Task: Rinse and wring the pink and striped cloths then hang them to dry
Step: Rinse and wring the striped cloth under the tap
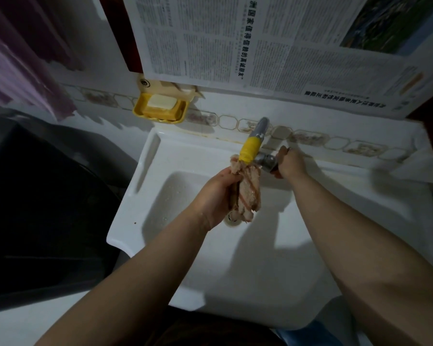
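Observation:
My left hand (pixel 214 196) grips a bunched striped cloth (pixel 249 191), pinkish with darker bands, and holds it upright right under the yellow-tipped tap spout (pixel 251 147) over the white sink basin (pixel 160 196). My right hand (pixel 289 162) is curled round the metal tap handle (pixel 266 161) just right of the spout. A pink cloth (pixel 18 63) hangs on the wall at the upper left.
A yellow soap dish (pixel 160 108) with a bar of soap is fixed to the wall above the sink's left corner. Newspaper sheets (pixel 260 41) cover the wall above the tap. A dark appliance (pixel 35 208) stands to the left of the sink.

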`<state>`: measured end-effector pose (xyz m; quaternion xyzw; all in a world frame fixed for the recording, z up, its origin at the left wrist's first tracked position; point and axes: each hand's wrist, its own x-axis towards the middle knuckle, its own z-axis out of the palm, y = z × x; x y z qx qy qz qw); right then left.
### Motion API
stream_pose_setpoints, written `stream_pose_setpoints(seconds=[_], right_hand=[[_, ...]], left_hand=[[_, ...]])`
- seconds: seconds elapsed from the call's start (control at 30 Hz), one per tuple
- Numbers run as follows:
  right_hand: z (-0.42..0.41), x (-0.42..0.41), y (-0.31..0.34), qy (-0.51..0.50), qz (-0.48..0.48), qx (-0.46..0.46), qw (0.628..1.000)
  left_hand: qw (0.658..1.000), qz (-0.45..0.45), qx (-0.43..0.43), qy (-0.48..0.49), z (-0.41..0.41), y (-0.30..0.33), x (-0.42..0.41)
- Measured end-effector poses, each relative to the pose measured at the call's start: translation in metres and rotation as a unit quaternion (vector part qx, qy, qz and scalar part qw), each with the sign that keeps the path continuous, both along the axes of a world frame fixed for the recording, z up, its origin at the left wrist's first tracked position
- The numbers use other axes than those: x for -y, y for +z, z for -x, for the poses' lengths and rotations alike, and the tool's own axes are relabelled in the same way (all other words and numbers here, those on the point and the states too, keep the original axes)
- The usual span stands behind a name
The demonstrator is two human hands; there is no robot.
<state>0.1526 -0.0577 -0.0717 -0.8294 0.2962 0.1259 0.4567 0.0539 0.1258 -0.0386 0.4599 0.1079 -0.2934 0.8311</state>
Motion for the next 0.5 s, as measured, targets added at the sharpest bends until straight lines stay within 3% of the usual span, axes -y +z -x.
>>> stream_pose_setpoints(seconds=[0.07,0.13,0.27,0.33,0.43,0.5], right_hand=[[0.006,-0.008,0.006,-0.014,-0.058,-0.061,0.996],[0.022,-0.018,0.013,0.033,-0.098,-0.109,0.989],[0.058,-0.029,0.008,0.129,-0.201,-0.053,0.97],[0.064,-0.031,-0.001,0.182,-0.205,-0.015,0.962],[0.062,-0.033,-0.006,0.219,-0.086,0.051,0.971],[0.062,-0.033,0.0,0.177,-0.086,0.094,0.976]], left_hand=[[1.0,0.004,-0.006,-0.003,0.0,-0.002,0.0],[1.0,0.002,-0.012,-0.005,-0.001,-0.005,-0.002],[0.998,-0.019,-0.055,0.002,-0.002,-0.009,-0.005],[0.997,-0.028,-0.073,0.006,-0.002,-0.011,-0.008],[0.983,-0.184,-0.013,-0.013,-0.002,-0.017,-0.017],[0.942,-0.331,0.046,-0.023,-0.005,-0.022,-0.023]])
